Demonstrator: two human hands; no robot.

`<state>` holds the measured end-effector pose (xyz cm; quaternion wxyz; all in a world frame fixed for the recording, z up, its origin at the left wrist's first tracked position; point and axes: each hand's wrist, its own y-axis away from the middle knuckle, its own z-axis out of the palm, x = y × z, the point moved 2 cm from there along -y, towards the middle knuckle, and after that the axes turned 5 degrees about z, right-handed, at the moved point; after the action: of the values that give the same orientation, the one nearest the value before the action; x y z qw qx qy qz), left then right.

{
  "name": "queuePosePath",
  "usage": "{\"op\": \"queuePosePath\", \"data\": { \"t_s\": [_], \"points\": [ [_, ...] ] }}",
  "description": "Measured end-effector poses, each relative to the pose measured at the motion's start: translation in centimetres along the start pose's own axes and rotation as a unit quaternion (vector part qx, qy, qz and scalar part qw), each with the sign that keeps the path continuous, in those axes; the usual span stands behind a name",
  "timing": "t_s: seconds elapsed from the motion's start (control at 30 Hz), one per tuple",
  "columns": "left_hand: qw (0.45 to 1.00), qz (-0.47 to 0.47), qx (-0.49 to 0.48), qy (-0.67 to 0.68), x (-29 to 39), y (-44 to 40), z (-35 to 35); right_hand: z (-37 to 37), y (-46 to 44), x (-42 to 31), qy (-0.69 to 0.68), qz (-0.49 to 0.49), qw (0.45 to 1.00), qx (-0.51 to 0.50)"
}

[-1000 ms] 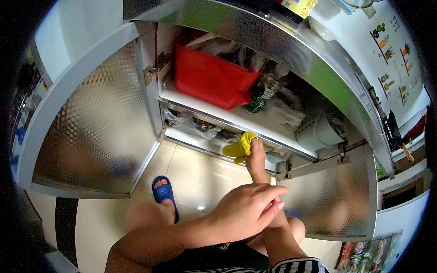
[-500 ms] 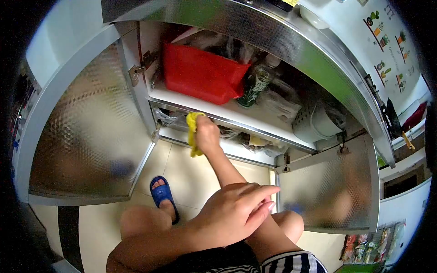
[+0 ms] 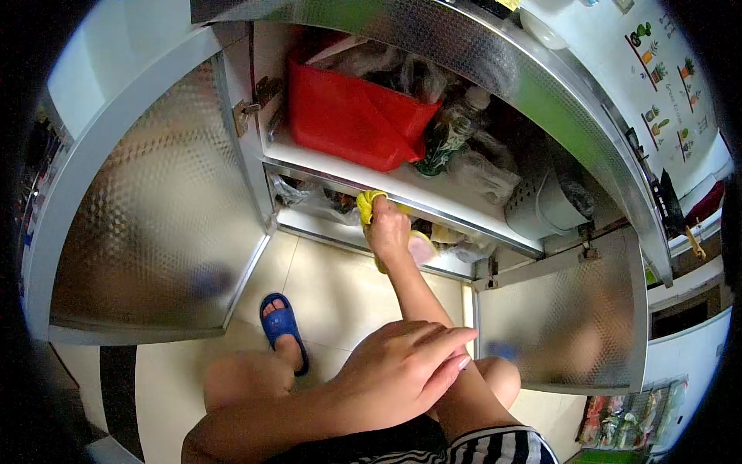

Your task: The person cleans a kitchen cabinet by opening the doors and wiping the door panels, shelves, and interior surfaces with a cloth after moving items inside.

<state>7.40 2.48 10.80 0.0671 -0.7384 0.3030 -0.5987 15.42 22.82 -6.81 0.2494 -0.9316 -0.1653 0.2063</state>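
Note:
My right hand (image 3: 389, 232) is closed around a yellow cloth (image 3: 372, 207), at the metal front edge (image 3: 456, 215) of the cabinet shelf. A pale pink patch with a yellow rim shows beside my right wrist; I cannot tell what it is. My left hand (image 3: 406, 362) lies across my right forearm, fingers stretched out and holding nothing. Above the shelf edge sit a red bin (image 3: 352, 116) with plastic bags in it, a dark green-labelled bottle (image 3: 448, 139), a clear plastic bag (image 3: 483, 176) and a grey perforated basket (image 3: 541, 207).
Frosted cabinet doors stand open at left (image 3: 147, 209) and right (image 3: 560, 317). Bagged items (image 3: 309, 197) fill the lower compartment. A blue slipper (image 3: 280, 321) is on my foot on the tiled floor (image 3: 328, 290). A white bowl (image 3: 543, 29) rests on the counter above.
My right hand has moved to the right along the shelf edge with the yellow cloth. My left hand has stayed on the right forearm. The view has shifted slightly.

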Motion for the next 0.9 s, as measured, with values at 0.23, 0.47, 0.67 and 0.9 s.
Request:
{"op": "queuePosePath", "data": {
  "t_s": [0.23,0.47,0.67,0.9],
  "points": [
    [0.999,0.014,0.040,-0.015,0.2,-0.1,-0.4,-4.2,1.4,3.7,0.050,0.007,0.999,-0.014],
    [0.999,0.004,-0.006,-0.035,0.5,-0.5,0.8,2.8,-1.9,-4.6,-0.042,-0.043,0.998,-0.011],
    [0.999,-0.005,0.023,-0.048,0.1,-1.7,0.6,-0.2,-0.9,-1.2,0.015,-0.031,0.995,-0.090],
    [0.997,-0.010,-0.019,-0.078,-0.1,-1.4,1.4,-6.0,2.3,7.8,0.101,0.027,0.990,-0.093]
  ]
}}
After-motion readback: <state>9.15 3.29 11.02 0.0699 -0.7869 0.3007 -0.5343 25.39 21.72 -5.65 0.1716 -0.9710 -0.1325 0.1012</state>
